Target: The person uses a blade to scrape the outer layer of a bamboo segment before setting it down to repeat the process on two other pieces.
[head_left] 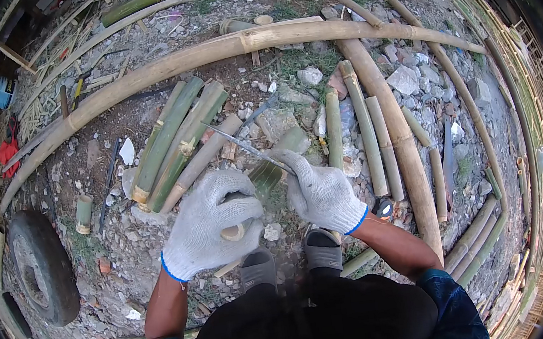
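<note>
My right hand [319, 189], in a white knit glove with a blue cuff, is closed around a knife [245, 147]. Its long, narrow blade points up and left, seen almost edge-on; the handle is hidden by the glove. My left hand [213, 217], gloved alike, is curled with the fingers wrapped inward. A pale cut end of a bamboo piece [232, 232] shows under those fingers, and most of it is hidden. Between the hands, beneath the blade, lies a green bamboo section [267, 175]. Left of it, several cut bamboo lengths [179, 150] lie side by side on the ground.
A long bamboo pole [205, 53] crosses ahead, and another thick pole [391, 136] runs along the right. Shorter bamboo pieces [366, 132] lie beside it. An old tire [43, 266] rests at left. A handsaw [447, 156] lies at right among rubble. My sandals [258, 269] are below.
</note>
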Demonstrator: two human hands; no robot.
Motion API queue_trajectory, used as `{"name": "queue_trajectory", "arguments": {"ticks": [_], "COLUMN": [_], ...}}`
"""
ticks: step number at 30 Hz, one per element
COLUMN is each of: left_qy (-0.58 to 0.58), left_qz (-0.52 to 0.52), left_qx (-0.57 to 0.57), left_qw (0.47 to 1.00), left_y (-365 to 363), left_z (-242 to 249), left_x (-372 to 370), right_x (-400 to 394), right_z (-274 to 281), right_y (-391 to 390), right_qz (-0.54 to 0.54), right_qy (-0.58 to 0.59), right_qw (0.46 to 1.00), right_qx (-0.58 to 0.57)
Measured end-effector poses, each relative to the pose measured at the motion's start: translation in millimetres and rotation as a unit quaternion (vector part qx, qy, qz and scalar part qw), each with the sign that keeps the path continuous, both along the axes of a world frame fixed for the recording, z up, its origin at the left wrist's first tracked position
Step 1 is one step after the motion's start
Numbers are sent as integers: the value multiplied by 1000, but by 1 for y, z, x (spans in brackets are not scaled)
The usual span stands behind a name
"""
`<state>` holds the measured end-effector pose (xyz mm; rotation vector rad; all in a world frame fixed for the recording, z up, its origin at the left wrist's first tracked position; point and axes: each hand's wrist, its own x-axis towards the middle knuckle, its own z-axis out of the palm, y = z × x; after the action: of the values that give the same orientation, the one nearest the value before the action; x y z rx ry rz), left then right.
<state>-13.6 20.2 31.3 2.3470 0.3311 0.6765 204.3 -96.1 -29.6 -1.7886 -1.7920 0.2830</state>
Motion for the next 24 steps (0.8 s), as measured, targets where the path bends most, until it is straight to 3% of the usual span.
{"name": "queue_trajectory", "arguments": {"ticks": [4, 8, 12, 15, 16, 20, 23, 24], "left_qy": [-20, 2, 12, 16, 20, 40, 47, 52], "left_qz": [-5, -22, -54, -50, -60, -105, -116, -114], "left_qx": [10, 9, 6, 21, 18, 31, 43, 30], "left_qw": [1000, 1000, 998, 998, 998, 993, 991, 992], "left_y": [2, -1, 0, -1, -4, -1, 5, 0], "left_z": [-2, 0, 1, 0, -2, 1, 4, 1], "left_x": [1, 1, 4, 2, 1, 5, 8, 5], "right_x": [21, 6, 21, 25, 19, 16, 36, 33], "right_z": [-34, -4, -34, -26, -21, -31, -29, -28], "right_y": [3, -12, -2, -13, -16, -12, -12, -18], "right_qz": [-75, -52, -32, -63, -61, 5, -58, -47], "right_qy": [-103, -6, -72, -64, -28, -67, -77, -50], "right_qw": [970, 998, 993, 992, 997, 996, 982, 994], "right_qx": [-206, -28, -88, -88, -36, -53, -160, -82]}}
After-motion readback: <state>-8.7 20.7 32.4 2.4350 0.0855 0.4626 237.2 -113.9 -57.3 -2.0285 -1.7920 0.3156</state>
